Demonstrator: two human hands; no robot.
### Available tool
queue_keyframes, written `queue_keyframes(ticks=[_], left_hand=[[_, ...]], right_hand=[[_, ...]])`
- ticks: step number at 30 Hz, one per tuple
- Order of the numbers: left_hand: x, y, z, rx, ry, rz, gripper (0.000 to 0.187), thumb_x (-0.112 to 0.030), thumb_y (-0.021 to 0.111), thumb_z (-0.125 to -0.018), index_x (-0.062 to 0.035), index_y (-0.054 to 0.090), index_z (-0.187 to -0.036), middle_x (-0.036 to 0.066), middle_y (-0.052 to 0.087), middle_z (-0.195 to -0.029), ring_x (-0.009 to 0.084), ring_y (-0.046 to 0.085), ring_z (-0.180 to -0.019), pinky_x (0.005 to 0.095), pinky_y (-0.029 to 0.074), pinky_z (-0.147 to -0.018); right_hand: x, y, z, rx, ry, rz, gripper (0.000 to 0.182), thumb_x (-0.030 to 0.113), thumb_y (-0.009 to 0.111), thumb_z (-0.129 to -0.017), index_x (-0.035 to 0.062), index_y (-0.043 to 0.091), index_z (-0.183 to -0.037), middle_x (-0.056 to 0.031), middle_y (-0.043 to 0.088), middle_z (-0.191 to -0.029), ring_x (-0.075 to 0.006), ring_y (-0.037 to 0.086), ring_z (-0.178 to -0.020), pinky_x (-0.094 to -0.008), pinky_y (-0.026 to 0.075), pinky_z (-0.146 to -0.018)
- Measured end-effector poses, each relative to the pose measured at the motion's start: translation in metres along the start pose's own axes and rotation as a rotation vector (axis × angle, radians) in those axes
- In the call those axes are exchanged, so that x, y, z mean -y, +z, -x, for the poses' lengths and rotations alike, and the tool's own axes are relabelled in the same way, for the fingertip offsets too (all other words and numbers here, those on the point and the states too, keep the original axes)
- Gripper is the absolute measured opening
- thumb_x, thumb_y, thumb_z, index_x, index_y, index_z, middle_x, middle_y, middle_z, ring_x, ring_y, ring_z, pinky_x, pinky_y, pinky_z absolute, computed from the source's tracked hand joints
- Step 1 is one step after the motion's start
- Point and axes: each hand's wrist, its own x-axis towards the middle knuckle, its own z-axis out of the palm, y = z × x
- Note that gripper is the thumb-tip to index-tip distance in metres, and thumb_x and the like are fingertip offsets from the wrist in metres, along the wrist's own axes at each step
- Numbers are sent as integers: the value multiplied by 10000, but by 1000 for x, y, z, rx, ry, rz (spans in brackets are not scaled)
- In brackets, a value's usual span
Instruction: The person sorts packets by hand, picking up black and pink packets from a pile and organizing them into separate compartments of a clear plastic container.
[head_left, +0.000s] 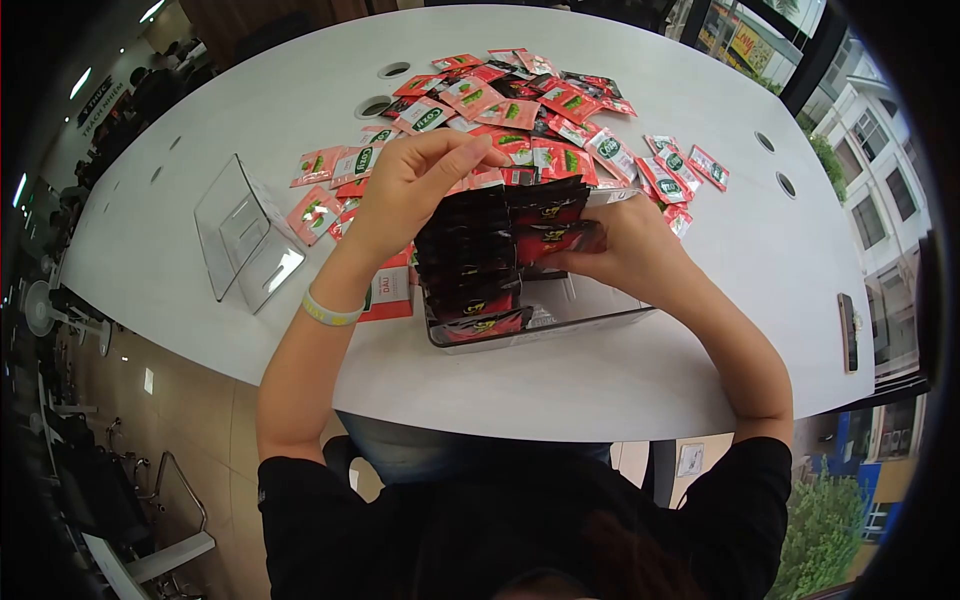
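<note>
A clear plastic box (pixel 590 322) stands on the table in front of me, with black and red sachets (pixel 465 250) packed upright in a row along its left side. My right hand (pixel 630 238) reaches into the box's right part, thumb and fingers closed on a few black sachets (pixel 552 238) in a second row. Above the far left corner of the box is my left hand (pixel 425 180), its thumb and fingers pressed together. Whatever is between those fingertips, if anything, I cannot make out.
Behind the box spreads a pile of red, white and black sachets (pixel 510 113). A clear plastic container (pixel 240 235) lies to the left. Beside the box sits a red and white packet (pixel 390 290). A phone (pixel 848 332) lies near the right edge of the white table (pixel 560 400).
</note>
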Motion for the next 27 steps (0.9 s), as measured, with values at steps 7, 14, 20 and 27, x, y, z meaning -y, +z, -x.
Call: queue_keyframes(ticks=[7,14,20,27], left_hand=[[14,-23,-9,-195,26,-138,344,-319,594,-960,-6,726,-906,16,676,-739,51,564,-674,194,407,-615],[53,-82,3,-256,-272,-812,324,-308,649,-900,13,694,-889,48,631,-637,101,529,-562,275,424,-561],[70,-91,12,-177,-228,-1035,395,-389,691,-841,-5,705,-933,154,659,-938,258,630,-830,361,495,-750],[73,-91,16,-223,-187,-1009,316,-367,680,-845,-62,719,-919,150,659,-903,312,622,-886,410,486,-787]], right_hand=[[5,-3,0,-15,16,143,411,333,801,-740,-39,658,-640,-149,541,-482,-298,557,-453,-374,459,-478],[-1,5,-1,-30,-4,51,438,345,807,-745,-32,628,-611,-118,554,-476,-262,546,-420,-348,438,-448],[3,-1,0,-154,13,-9,435,383,828,-720,1,623,-681,-80,595,-522,-217,586,-444,-315,445,-456],[2,3,-1,-217,-26,196,516,506,750,-772,22,601,-669,-80,573,-499,-232,587,-446,-340,428,-431]])
